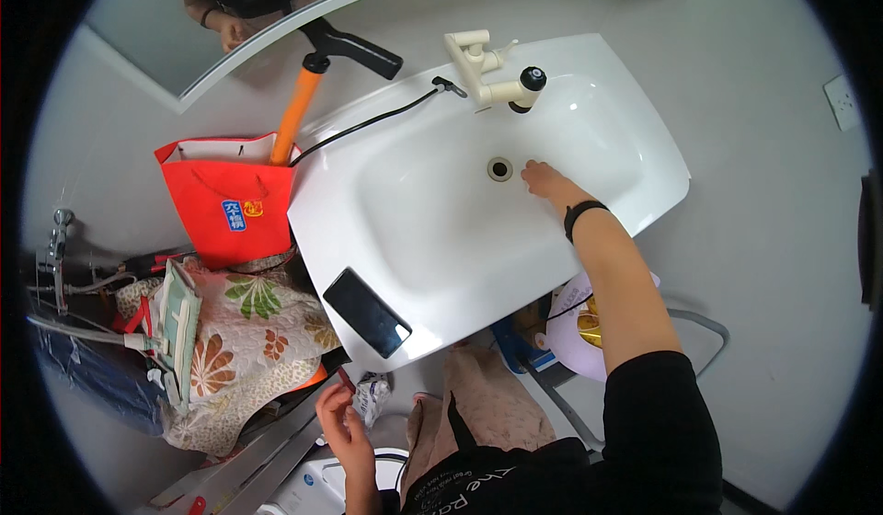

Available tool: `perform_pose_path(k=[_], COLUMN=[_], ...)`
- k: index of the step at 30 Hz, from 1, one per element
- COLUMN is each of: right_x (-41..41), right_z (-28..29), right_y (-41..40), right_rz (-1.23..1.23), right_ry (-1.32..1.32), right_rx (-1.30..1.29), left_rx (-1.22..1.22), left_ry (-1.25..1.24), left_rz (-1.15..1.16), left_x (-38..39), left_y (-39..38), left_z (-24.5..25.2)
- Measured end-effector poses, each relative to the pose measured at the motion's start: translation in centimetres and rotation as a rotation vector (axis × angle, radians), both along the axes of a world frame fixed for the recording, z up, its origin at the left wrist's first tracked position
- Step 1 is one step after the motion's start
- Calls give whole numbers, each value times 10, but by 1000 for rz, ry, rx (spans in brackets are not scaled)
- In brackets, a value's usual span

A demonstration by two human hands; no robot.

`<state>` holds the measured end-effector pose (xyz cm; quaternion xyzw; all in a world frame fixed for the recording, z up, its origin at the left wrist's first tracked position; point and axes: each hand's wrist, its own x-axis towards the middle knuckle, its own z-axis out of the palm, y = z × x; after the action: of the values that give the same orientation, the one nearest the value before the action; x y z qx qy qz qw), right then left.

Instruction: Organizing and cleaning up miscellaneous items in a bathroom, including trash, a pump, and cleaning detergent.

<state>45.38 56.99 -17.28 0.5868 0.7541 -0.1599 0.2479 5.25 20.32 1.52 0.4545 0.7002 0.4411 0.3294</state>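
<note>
My right hand [545,178], wrist in a black band, reaches into the white washbasin [441,239], just right of its drain hole [500,169]. Its fingers are curled; I see nothing in them, and their undersides are hidden. Low in front of me, my left hand [343,418] hangs outside the basin, fingers loosely bent and apart, with nothing held. A cream faucet [500,92] with a black-tipped spout stands at the back rim. On the near left corner lies a black smartphone [368,312].
Left of the basin, a red paper bag [234,204] stands beside an orange floor pump [296,115], whose black hose [372,120] crosses the rim. A floral quilted cover [255,322] and a flat mop head [181,339] are below. A lilac container [572,356] sits under the right side.
</note>
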Motion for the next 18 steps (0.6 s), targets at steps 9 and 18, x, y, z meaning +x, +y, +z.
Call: perform_pose_path(k=[9,18], right_x=[57,69], right_z=[-37,-25], right_y=[38,53], right_rz=[208,82], right_ry=[-1,4], right_rx=[310,83], left_rx=[-112,-159], left_ry=[108,117], left_rz=[-110,-44], left_x=[16,21], left_y=[32,16], left_z=[-5,-12])
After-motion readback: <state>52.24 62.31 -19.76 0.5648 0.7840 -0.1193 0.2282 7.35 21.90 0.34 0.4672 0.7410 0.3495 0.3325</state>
